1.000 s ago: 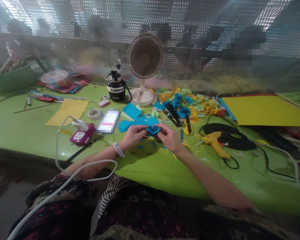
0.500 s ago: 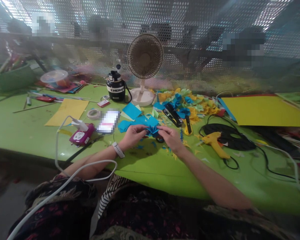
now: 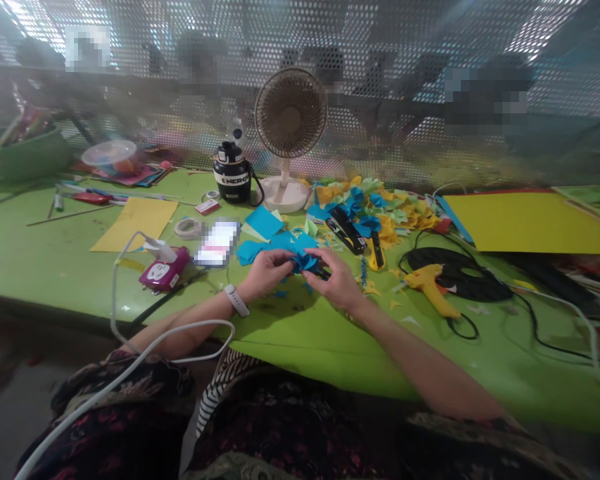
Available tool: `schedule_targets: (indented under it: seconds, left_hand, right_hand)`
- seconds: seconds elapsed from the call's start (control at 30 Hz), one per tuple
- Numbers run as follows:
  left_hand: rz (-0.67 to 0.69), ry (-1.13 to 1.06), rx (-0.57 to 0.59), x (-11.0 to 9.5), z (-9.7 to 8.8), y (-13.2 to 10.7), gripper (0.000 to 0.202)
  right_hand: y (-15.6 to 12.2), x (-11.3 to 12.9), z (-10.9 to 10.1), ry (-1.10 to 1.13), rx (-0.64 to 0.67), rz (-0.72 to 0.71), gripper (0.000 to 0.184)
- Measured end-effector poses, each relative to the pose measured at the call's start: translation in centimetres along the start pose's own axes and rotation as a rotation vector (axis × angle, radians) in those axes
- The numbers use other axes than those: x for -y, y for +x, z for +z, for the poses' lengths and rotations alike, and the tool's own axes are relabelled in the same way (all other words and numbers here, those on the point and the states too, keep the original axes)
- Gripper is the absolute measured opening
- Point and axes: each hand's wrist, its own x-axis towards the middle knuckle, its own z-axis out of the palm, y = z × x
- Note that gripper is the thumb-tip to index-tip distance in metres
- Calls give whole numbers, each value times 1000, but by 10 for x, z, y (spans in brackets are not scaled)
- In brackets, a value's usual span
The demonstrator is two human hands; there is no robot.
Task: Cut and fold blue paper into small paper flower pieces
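Both of my hands pinch a small folded blue paper flower (image 3: 304,261) just above the green table (image 3: 290,327). My left hand (image 3: 266,269) grips its left side; a white band sits on that wrist. My right hand (image 3: 336,280) closes on its right side with thumb and fingers. Flat blue paper pieces (image 3: 263,230) lie just beyond the hands. A small dark object shows under my right fingers, too hidden to name.
A yellow glue gun (image 3: 430,285) with black cable lies to the right. A black stapler (image 3: 347,228) sits among a pile of paper flowers (image 3: 390,210). A desk fan (image 3: 289,133), black jug (image 3: 231,172), tape roll (image 3: 187,228), pink power adapter (image 3: 163,272) and yellow sheets (image 3: 525,220) stand around.
My right hand has slid slightly left and closed further over the blue flower, which is now more bunched. My left hand has stayed in place.
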Motion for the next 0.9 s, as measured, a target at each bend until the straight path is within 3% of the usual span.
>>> schedule_targets:
  seconds: [0.13,0.37,0.63,0.9]
  left_hand:
    - [8,18,6,0,-1,0,15]
    - [37,-2,2,-1,-2,0,28]
    - [36,42,-9,4,-3,2,26]
    - [106,112,4,4,-4,0,24]
  right_hand:
    - [-1,4,0,16,0,-10,30]
    - [1,-1,-2,186,-19,144,39]
    - [1,-6,0,157,-40,249,25]
    - [5,1,1,491,-22,472,19]
